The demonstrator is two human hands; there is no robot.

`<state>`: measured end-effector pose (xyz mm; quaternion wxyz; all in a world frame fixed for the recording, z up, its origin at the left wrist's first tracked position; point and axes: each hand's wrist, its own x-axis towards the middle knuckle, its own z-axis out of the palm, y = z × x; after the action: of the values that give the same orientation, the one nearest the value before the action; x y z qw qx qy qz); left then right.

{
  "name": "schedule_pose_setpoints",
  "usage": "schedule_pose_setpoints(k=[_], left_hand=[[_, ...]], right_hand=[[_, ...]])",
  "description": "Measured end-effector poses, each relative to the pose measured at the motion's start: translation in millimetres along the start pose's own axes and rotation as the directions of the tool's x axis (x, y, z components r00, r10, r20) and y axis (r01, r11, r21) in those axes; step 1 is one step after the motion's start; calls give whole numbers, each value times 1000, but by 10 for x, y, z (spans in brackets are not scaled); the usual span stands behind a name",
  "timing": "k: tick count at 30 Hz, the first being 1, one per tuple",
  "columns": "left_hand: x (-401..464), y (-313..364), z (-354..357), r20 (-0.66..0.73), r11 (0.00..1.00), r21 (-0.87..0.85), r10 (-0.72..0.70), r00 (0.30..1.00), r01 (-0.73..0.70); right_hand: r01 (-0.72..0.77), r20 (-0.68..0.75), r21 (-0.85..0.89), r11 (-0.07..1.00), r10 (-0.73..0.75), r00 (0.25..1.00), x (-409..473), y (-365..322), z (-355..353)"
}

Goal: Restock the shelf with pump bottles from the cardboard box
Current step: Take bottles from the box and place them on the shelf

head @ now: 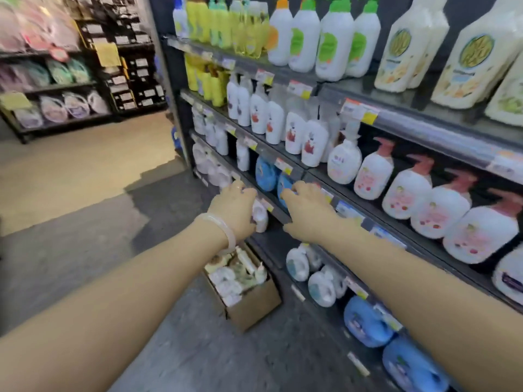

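Both bare forearms are stretching from the bottom edge of the view toward the shelf [271, 205], the left one wearing a pale, smooth bangle [226, 236] at the wrist. Ahead of it, the left hand [235, 207] is curling over the top of a small white pump bottle [260, 216] and seems to be gripping it at the shelf's front lip. Its fingers are bending downward, though blur is hiding the exact contact. Just beside it, the right hand [305, 207] is reaching with fingers mostly straight and spread against a rounded blue pouch [284, 188] behind the price rail, touching rather than clasping it.

Below the hands, the cardboard box [254, 304] is sitting on the grey speckled floor [85, 250], close against the shelf's base. Its flaps are standing open, and white bottles are still lying packed inside it. So the restocking looks only partly done: one bottle is arriving at the shelf while many are waiting in the box.

Plain brown matte board is forming the box's walls. Glossy plastic is catching the light on the rows of bottles above, some squat with pink pumps [424, 162], others tall with green ones [339, 4]. Soft, pillowy blue refill packs [365, 321] are filling the lowest tier.
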<state>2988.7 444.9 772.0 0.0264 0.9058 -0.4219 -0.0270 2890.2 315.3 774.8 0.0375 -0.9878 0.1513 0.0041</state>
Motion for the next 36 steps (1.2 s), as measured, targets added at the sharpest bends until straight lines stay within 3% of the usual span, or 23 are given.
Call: schedule_pose_setpoints(k=[6, 17, 26, 31, 36], left_hand=[[194, -698, 367, 133, 992, -6, -122, 984, 124], [1655, -1506, 1048, 385, 975, -23, -195, 902, 220], [2802, -2105, 1834, 591, 991, -1, -106, 800, 132], [3476, -2598, 2302, 703, 999, 44, -36, 711, 8], [4079, -2925, 2990, 760, 994, 87, -20, 649, -71]], right_hand=[[54, 103, 36, 998, -58, 993, 623, -325, 473], [-94, 344, 144, 985, 39, 938, 2385, -40, 1228], [-361, 542, 239, 901, 185, 820, 3372, 216, 2061], [-601, 643, 246, 761, 336, 688, 3702, 296, 2703], [-732, 687, 289, 617, 399, 607, 3926, 160, 3561]])
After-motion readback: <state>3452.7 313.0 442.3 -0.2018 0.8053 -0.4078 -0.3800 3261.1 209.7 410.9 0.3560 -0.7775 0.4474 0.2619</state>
